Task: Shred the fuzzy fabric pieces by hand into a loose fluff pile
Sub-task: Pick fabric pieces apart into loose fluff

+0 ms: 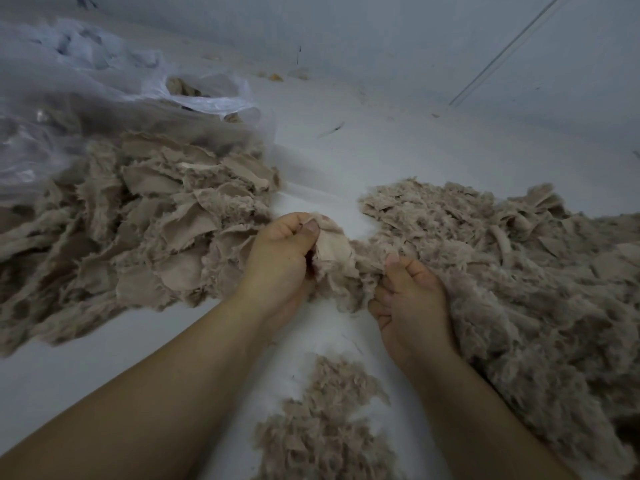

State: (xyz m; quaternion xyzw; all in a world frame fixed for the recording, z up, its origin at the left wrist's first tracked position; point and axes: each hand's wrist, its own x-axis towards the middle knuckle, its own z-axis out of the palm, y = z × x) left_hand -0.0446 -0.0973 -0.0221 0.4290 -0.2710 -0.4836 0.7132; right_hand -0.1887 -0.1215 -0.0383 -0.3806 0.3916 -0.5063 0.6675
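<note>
A beige fuzzy fabric piece (334,252) is stretched between both hands – the left hand (282,258) pinches its upper edge, the right hand (410,299) grips its lower furry end. Left lies a heap of unshredded beige pieces (145,216), right a loose fluff pile (512,271), on the white surface (346,161) – a clear plastic bag (86,95) behind.

Dim light on a pale floor (398,157) and grey wall (398,36).
</note>
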